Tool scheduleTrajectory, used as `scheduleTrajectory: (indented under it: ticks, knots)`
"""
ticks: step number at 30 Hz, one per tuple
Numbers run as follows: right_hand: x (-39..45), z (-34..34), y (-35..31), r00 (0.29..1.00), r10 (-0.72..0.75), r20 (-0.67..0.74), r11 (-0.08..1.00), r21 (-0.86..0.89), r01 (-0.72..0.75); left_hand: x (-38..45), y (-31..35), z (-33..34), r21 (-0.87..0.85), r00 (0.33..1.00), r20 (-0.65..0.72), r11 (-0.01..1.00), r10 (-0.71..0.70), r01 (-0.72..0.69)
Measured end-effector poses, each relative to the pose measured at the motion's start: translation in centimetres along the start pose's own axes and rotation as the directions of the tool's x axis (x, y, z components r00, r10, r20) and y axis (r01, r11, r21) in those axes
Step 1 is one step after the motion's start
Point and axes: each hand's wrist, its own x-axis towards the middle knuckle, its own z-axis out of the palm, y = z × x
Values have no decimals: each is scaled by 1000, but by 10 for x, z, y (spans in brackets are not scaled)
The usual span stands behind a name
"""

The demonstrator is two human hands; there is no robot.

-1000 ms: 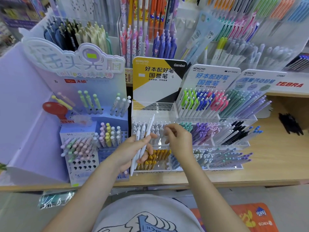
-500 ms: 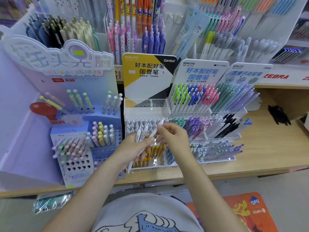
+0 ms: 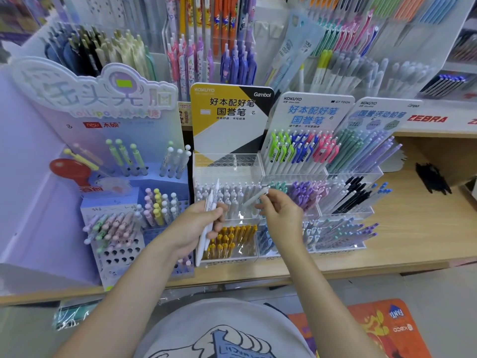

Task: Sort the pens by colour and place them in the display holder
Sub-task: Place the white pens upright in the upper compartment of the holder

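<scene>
Shop shelf: many pens sit sorted past my hands. My left hand grips white pens; my right hand pinches one pen.

The left hand holds white pens; the right hand pinches one white pen. The clear display holder has a yellow, black and white header card, a row of white pens and, near the surface's front edge, yellow ones. The surface is pale wood grain. The left stand is lilac.
</scene>
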Motion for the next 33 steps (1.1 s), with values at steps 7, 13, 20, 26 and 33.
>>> scheduleTrajectory:
  ticks: [7, 13, 20, 26, 33]
  knots:
    - [3, 14, 10, 986, -146, 76, 965, -207, 159, -4, -4, -3, 32, 999, 8, 999, 38, -38]
    - [9, 19, 10, 974, -202, 101, 932, -284, 223, -1, -5, -5, -16, 1000, -26, 1000, -13, 12]
    - [6, 30, 18, 964, -200, 176, 896, -366, 252, -5, -4, -5, 51, 999, -28, 998, 31, -30]
    - [8, 37, 21, 972, -164, 168, 891, -398, 219, -2, -6, -7, 104, 999, -33, 994, 35, -31]
    - [4, 20, 9, 992, -89, 94, 937, -330, 116, -3, -3, -4, 158, 999, -12, 986, 53, -50]
